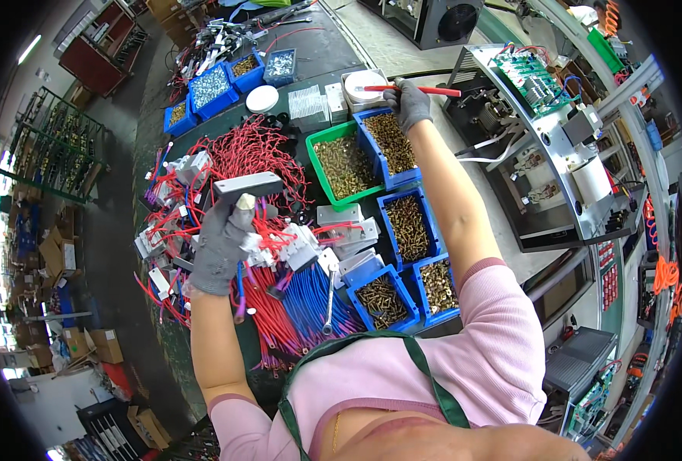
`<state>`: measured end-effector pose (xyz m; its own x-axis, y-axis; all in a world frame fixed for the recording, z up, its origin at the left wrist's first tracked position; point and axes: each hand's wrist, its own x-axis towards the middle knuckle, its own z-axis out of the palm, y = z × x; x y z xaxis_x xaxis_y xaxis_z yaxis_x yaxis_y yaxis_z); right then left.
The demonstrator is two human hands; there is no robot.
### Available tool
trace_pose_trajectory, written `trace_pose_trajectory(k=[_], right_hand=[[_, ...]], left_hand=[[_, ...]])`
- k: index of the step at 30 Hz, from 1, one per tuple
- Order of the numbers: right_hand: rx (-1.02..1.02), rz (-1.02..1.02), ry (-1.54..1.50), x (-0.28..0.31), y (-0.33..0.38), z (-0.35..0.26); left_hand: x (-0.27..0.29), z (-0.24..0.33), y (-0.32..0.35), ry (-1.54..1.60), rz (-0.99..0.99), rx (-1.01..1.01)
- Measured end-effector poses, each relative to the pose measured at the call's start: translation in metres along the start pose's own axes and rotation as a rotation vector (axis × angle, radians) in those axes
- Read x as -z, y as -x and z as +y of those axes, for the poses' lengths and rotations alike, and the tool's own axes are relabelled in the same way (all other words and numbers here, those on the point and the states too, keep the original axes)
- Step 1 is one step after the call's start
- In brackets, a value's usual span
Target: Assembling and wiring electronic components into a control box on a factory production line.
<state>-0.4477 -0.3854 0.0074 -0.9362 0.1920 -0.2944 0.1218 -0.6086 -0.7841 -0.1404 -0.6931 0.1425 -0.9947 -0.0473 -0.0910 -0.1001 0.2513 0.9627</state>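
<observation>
My left hand [220, 250], in a grey glove with a pale thumb tip, is closed on a flat rectangular grey block [247, 184]. The block has a light top face and a dark side, and red and purple wires show just below it. At the far side of the bench, my gloved right hand [412, 107] grips a slim red-handled tool [442, 91]. The tool lies roughly level, its pale end over a round white tub [364, 83]; whether it touches the contents I cannot tell.
Blue bins [407, 227] and a green bin [347, 165] hold brass-coloured fasteners. Red wires [256, 157], blue wires [318, 303] and a wrench [330, 296] lie nearer me. A white lid [262, 99] sits beyond. Right stands an opened machine housing [544, 154] with circuit boards.
</observation>
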Motion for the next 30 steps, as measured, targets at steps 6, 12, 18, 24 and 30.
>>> trace_pose_trajectory(k=[6,12,18,24,30], right_hand=[[-0.079,0.039,-0.176,0.014,0.017,-0.011],[0.011,-0.053,0.014,0.011,0.008,-0.008],[-0.075,-0.019,-0.249,0.024,0.004,-0.002],[-0.163,-0.382,-0.396,0.045,0.025,-0.025],[-0.082,-0.940,-0.135,0.003,0.129,-0.082]], left_hand=[[0.001,0.027,-0.011,0.091,0.168,-0.249],[-0.020,-0.037,-0.028,0.163,0.111,-0.181],[-0.040,-0.032,-0.035,0.035,0.068,-0.158],[-0.032,-0.050,-0.037,0.186,0.018,-0.195],[-0.035,-0.047,-0.041,-0.077,-0.007,-0.268]])
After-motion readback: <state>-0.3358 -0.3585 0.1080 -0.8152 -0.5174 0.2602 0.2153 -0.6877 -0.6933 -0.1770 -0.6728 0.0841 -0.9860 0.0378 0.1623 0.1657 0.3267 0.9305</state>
